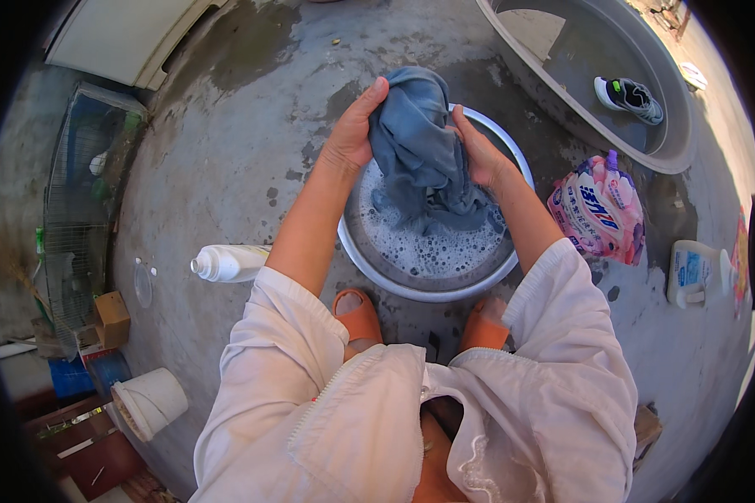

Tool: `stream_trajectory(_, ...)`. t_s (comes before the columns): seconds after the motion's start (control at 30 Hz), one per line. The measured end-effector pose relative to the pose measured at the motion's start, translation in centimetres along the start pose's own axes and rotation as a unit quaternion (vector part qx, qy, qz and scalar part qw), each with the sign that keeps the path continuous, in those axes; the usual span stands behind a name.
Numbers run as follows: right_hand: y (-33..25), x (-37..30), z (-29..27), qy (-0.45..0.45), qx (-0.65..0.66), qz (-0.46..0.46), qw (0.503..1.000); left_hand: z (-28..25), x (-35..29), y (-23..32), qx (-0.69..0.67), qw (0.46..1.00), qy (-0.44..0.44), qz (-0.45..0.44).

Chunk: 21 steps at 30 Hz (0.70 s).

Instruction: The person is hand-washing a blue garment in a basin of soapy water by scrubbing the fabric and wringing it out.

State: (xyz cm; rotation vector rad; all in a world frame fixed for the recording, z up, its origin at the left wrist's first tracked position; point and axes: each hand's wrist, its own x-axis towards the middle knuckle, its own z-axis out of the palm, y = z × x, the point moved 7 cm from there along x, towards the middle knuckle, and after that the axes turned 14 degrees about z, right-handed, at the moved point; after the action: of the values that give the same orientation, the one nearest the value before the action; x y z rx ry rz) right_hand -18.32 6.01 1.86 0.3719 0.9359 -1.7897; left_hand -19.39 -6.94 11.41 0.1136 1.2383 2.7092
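A wet grey-blue cloth (419, 126), perhaps a garment, hangs bunched between my two hands over a metal basin (432, 294). My left hand (356, 126) grips its upper left side, thumb toward the top and the other fingers hidden behind the fabric. On the opposite side my right hand (482, 155) holds the cloth, its thumb raised at the edge and its fingers mostly covered. The lower folds reach down into foamy, soapy water (428, 251) in the basin.
Right of the basin lies a pink detergent bag (597, 210); farther right is a white jug (695, 272). A large grey tub (554, 117) holds water and a shoe (629, 99). Left are a white bottle (229, 262), a wire cage (80, 201) and a white bucket (151, 402).
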Motion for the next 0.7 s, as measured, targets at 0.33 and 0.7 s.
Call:
stream_trajectory(0.33,-7.2,-4.3,2.8,0.203,-0.169,-0.289,0.920,-5.7,2.2,-0.4,0.155,0.978,0.130,0.047)
stream_trajectory(0.7,-4.3,-4.9,8.4,0.455,-0.347,-0.392,0.720,-1.2,-1.2,-4.5,0.059,0.948,0.311,0.033)
